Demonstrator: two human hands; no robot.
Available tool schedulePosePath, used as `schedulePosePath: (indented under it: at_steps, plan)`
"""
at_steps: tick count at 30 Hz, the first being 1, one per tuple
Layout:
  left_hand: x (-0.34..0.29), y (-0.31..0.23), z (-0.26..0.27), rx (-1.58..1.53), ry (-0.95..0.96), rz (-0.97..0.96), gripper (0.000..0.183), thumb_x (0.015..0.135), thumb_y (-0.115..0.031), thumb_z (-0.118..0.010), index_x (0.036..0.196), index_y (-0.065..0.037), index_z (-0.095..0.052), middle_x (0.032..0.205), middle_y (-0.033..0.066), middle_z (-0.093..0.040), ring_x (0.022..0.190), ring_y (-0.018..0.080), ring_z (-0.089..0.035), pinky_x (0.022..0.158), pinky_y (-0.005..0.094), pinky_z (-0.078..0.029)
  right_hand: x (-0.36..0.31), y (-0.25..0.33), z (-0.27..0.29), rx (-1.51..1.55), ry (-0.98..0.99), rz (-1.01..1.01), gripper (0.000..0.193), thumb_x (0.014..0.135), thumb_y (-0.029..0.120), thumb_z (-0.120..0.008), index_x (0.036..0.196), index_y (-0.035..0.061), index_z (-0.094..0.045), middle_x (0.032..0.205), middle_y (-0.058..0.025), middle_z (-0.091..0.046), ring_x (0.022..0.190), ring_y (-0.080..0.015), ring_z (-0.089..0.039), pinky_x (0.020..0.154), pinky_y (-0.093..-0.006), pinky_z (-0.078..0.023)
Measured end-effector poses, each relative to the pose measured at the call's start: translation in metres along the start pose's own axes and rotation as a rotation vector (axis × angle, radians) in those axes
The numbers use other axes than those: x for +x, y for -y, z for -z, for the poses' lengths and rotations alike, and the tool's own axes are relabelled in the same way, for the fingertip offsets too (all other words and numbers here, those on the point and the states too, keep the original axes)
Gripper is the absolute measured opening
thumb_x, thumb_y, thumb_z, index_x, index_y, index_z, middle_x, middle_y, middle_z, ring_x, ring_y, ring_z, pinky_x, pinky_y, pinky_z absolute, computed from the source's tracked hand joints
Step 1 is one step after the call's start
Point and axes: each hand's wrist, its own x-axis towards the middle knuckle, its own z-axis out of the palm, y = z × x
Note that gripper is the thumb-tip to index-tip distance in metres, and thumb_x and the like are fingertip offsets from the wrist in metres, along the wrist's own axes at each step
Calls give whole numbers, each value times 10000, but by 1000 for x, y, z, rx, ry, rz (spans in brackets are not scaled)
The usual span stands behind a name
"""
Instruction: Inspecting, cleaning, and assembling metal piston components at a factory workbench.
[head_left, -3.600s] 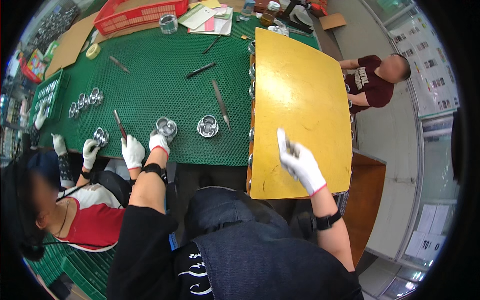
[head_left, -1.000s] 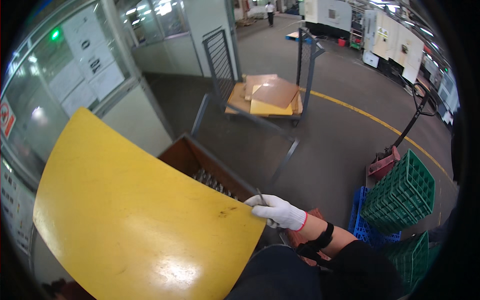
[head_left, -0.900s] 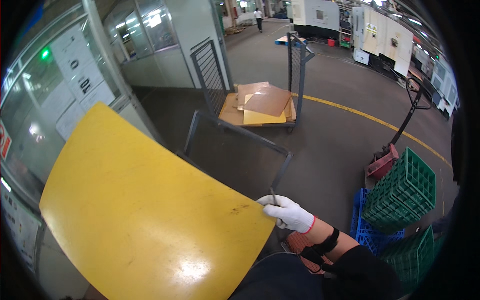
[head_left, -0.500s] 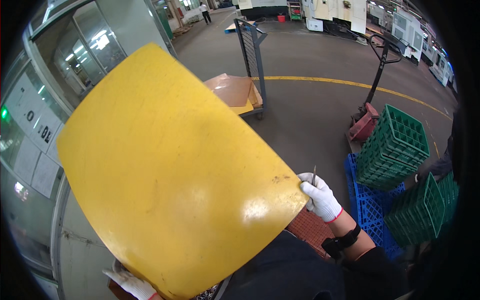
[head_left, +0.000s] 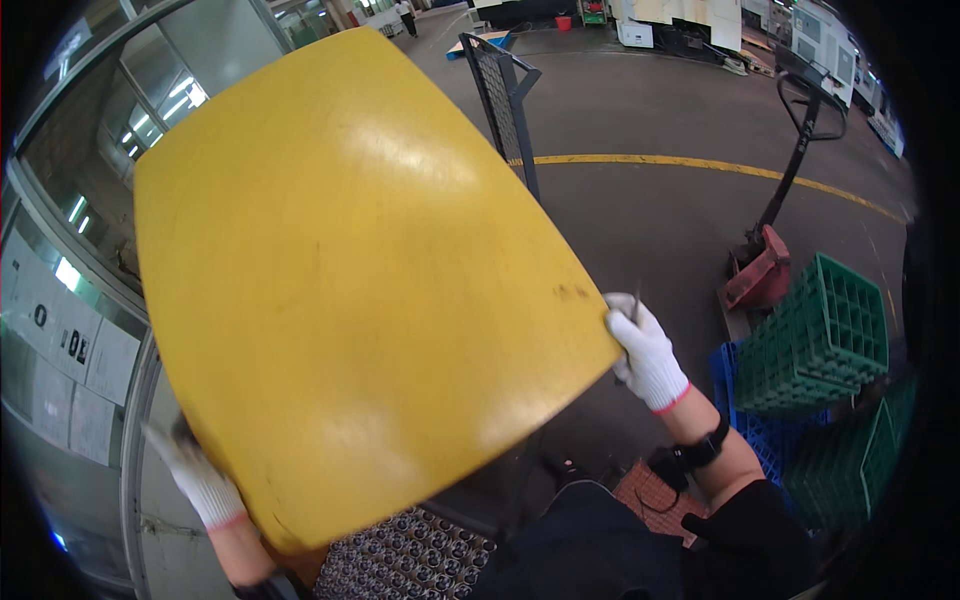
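A large yellow sheet [head_left: 360, 280], smooth with dark scuffs, is held up tilted before me and hides much of the scene. My right hand [head_left: 648, 352], in a white knitted glove with a red cuff, pinches its right corner, thumb on top. A thin pointed metal tool [head_left: 637, 300] sticks up from the same fingers. My left hand [head_left: 203, 480], gloved alike, grips the sheet's lower left edge; its fingers are blurred and partly hidden. Under the sheet's near edge, several round metal parts [head_left: 405, 555] stand packed in rows.
Green crates [head_left: 815, 340] stand on a blue pallet [head_left: 728, 385] at the right, near a red pallet jack [head_left: 765, 270]. Behind the sheet rises a trolley's mesh frame [head_left: 500, 105]. A glazed partition [head_left: 75, 330] runs along the left. Far off, a person [head_left: 407, 17] stands near machines.
The yellow sheet has swung upward and away from me, uncovering the rows of metal parts. My left hand has risen with its edge. The trolley's load is now hidden.
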Motion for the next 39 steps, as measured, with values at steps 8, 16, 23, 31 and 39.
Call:
schedulePosePath:
  at_steps: [8,16,23,31,39]
  plan:
    - [47,14,-230,458,462,-424,792,930,-617,-376,1462,-42,-262,1506,153,-277,1396,291,-269,1111,416,-273,195,39,4,-483,125,71,513,954,314,-472,1381,38,-402,1241,-145,-564,708,-119,-635,434,-175,-385]
    - [-82,44,-130,727,761,-108,737,891,-569,-511,1266,65,-483,1287,224,-504,1192,321,-504,1004,404,-393,147,-23,31,-575,413,-298,440,917,296,-509,1293,67,-498,1053,-86,-646,624,-84,-608,439,-205,-422]
    - [-239,62,7,552,187,449,595,933,-433,-530,1286,44,-481,1202,169,-578,1117,242,-558,982,354,-424,66,-38,-42,-868,824,-582,348,905,246,-535,1217,98,-580,742,17,-588,526,-54,-486,477,-208,-413]
    - [-445,71,108,717,-281,779,554,945,-484,-455,1344,-99,-475,1324,171,-524,1239,310,-485,1053,381,-360,-100,-93,-127,-1148,1356,-570,255,888,139,-544,1113,46,-616,699,4,-581,494,-40,-471,430,-191,-369]
    - [-643,36,147,796,-854,1114,543,901,-482,-506,1305,-120,-501,1286,162,-534,1190,344,-509,996,437,-414,-296,-153,-221,-1142,2088,-531,242,882,94,-528,1092,1,-603,667,-26,-581,464,-44,-445,401,-190,-338]
